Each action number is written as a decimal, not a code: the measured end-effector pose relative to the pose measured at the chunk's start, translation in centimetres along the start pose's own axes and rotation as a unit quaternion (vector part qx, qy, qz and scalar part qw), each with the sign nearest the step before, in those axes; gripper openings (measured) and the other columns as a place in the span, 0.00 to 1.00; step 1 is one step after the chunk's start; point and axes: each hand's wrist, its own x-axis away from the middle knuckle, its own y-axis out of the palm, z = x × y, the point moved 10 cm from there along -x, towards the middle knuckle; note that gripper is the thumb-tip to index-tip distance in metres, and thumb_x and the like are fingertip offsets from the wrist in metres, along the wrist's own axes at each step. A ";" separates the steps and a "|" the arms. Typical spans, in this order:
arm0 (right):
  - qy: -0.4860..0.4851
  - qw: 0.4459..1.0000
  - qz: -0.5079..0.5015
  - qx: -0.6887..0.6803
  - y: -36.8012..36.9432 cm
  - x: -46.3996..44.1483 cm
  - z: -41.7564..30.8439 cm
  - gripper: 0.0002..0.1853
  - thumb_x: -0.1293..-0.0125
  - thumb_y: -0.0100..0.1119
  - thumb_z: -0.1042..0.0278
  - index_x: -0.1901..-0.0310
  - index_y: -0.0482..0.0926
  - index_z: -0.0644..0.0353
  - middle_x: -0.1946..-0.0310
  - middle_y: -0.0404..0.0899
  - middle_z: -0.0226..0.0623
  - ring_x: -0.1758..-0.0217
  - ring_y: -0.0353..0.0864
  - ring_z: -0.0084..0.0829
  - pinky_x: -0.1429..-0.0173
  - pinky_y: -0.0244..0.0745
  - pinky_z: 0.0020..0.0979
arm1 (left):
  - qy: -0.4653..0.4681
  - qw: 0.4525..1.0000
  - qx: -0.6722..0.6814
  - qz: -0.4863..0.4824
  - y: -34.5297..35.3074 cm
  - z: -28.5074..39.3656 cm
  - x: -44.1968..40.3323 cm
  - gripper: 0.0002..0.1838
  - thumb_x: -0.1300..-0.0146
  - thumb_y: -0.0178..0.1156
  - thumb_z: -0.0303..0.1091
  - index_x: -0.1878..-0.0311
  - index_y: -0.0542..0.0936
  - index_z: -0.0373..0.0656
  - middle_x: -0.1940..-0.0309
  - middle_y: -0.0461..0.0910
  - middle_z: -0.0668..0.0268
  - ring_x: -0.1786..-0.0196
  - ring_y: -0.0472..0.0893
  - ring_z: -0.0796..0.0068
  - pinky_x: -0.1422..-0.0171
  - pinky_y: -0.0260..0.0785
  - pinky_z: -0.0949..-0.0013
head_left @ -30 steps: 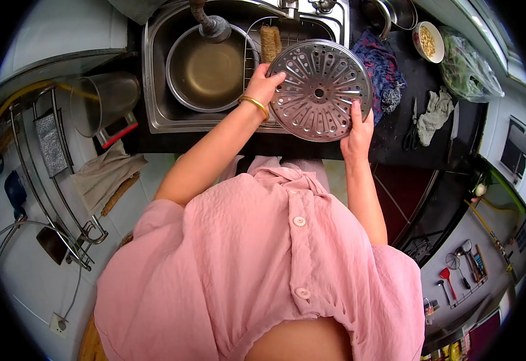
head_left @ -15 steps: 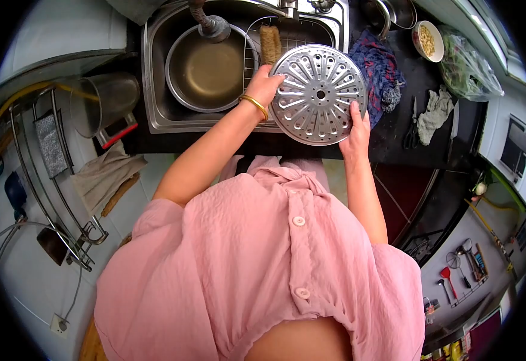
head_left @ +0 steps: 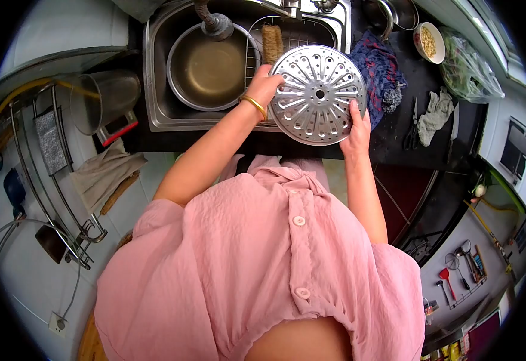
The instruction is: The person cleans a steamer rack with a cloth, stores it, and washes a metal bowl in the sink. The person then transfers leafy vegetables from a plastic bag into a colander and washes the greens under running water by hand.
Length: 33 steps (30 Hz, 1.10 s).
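Note:
A round metal steamer rack (head_left: 319, 95), pierced with holes and slots, is held up in front of the sink's lower right edge. My left hand (head_left: 264, 88), with a gold bangle at the wrist, grips its left rim, thumb on the upper face. On the right rim, my right hand (head_left: 356, 132) is closed with its thumb over the top; the other fingers are mostly hidden below. Just behind the rack stands a brown bristly scrubber (head_left: 272, 43). A metal basin (head_left: 207, 75) with water in it sits in the sink's left part, under the faucet head (head_left: 218, 27).
The steel sink (head_left: 154, 102) is ahead. Right of it on the dark counter lie a blue patterned cloth (head_left: 374, 66), scissors (head_left: 411, 126), a grey rag (head_left: 436, 114) and a knife (head_left: 454, 123). Farther back are a bowl of beans (head_left: 428, 42), a plastic bag of greens (head_left: 467, 66) and a pot.
Both hands keep hold of the steamer rack, which stays almost in place. The view has shifted very slightly.

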 end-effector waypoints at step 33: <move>-0.061 0.997 -0.007 0.050 0.7 1.6 -2.0 0.12 0.31 0.56 0.68 0.50 0.73 0.62 0.56 0.78 0.33 0.57 0.78 0.24 0.51 0.74 0.28 | 0.072 0.977 -0.199 -0.022 1.7 2.5 -1.5 0.21 0.40 0.61 0.34 0.48 0.69 0.33 0.68 0.76 0.65 0.67 0.74 0.80 0.63 0.68 0.74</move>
